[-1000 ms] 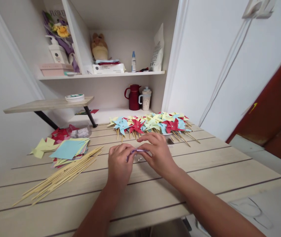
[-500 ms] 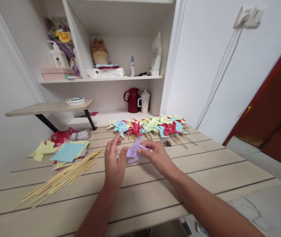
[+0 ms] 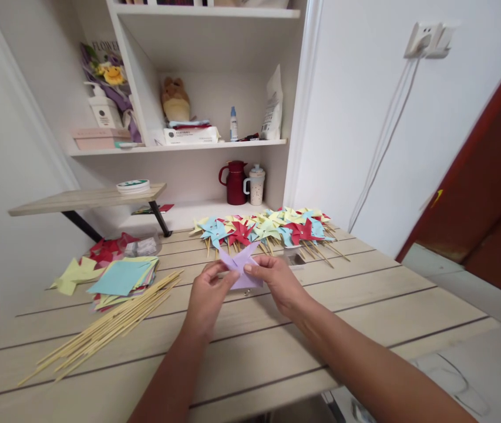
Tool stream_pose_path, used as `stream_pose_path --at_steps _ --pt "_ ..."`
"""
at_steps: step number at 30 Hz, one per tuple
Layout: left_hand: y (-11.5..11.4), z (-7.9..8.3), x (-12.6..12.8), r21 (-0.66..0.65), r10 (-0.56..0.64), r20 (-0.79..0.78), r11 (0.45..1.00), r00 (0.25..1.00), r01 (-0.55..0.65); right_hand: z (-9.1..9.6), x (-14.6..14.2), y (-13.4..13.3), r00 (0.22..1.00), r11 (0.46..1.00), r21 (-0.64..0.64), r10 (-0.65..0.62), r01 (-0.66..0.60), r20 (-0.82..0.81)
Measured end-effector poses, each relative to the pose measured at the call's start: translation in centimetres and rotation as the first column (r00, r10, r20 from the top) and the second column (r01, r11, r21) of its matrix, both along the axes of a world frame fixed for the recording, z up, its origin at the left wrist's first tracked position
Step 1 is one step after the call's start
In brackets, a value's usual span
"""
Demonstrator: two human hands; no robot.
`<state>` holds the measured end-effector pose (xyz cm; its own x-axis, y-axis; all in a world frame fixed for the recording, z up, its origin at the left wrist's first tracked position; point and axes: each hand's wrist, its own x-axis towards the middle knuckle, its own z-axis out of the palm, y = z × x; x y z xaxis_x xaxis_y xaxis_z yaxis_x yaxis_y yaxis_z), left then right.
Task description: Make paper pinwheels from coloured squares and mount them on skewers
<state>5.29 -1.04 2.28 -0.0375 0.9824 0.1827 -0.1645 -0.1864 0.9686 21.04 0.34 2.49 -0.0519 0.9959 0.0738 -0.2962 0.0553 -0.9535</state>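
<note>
A purple paper pinwheel (image 3: 242, 263) without a stick is held up between both hands above the table. My left hand (image 3: 209, 294) pinches its left side, thumb at the front. From the right, my right hand (image 3: 276, 283) grips it between thumb and fingers near the centre. A few tiny shiny pieces (image 3: 247, 292) lie on the table just below the paper. Behind the hands lies a pile of finished pinwheels (image 3: 268, 226) in red, blue and yellow paper on wooden sticks.
To the left are loose wooden sticks (image 3: 113, 323), a stack of coloured paper squares (image 3: 120, 276) and a yellow cut paper piece (image 3: 76, 275). A small clear box (image 3: 294, 258) stands right of centre. Further back are a raised wooden stand (image 3: 87, 197), a red jug (image 3: 235, 183) and a cup (image 3: 256, 185).
My left hand, open beside the paper before, has closed on its left side. The purple pinwheel has turned to face me more and spread wider. The view has tilted up slightly.
</note>
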Motion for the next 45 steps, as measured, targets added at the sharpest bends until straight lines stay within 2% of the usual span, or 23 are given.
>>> stream_pose_path --at_steps 4,11,15,22,31,36,40,45 --pt "-0.4 0.4 0.1 -0.103 -0.058 0.047 0.993 0.997 0.062 0.1 -0.2 -0.3 1.0 1.0 -0.005 0.02 -0.02 0.005" --pt "-0.4 0.3 0.5 -0.119 -0.076 0.116 0.989 0.99 0.09 -0.4 -0.2 -0.1 0.991 0.996 -0.037 0.079 -0.083 -0.113" --pt "-0.2 0.0 0.5 -0.108 -0.049 0.114 0.992 0.992 0.061 -0.6 -0.4 -0.2 0.986 0.993 -0.056 0.095 -0.103 -0.141" --pt "-0.2 -0.1 0.8 -0.101 -0.014 0.126 0.995 0.992 0.026 -0.5 -0.9 -0.4 0.985 0.994 -0.099 0.035 -0.052 -0.167" --pt "-0.2 0.1 0.8 -0.125 0.037 0.121 0.992 0.992 -0.022 -0.6 -1.2 -0.6 0.993 0.997 -0.068 0.034 -0.042 -0.116" --pt "-0.2 0.1 0.5 -0.171 0.026 0.141 0.985 0.99 -0.001 -0.6 -1.0 -0.6 0.997 0.998 0.032 0.054 -0.052 -0.057" --pt "-0.1 0.2 -0.2 -0.201 0.019 0.222 0.979 0.975 0.027 -0.4 -0.2 -0.5 0.998 0.986 0.156 0.048 -0.052 0.032" --pt "0.1 0.4 -1.0 -0.241 -0.018 0.3 0.966 0.954 0.094 -0.4 0.6 -0.7 0.962 0.901 0.413 0.014 -0.129 0.271"
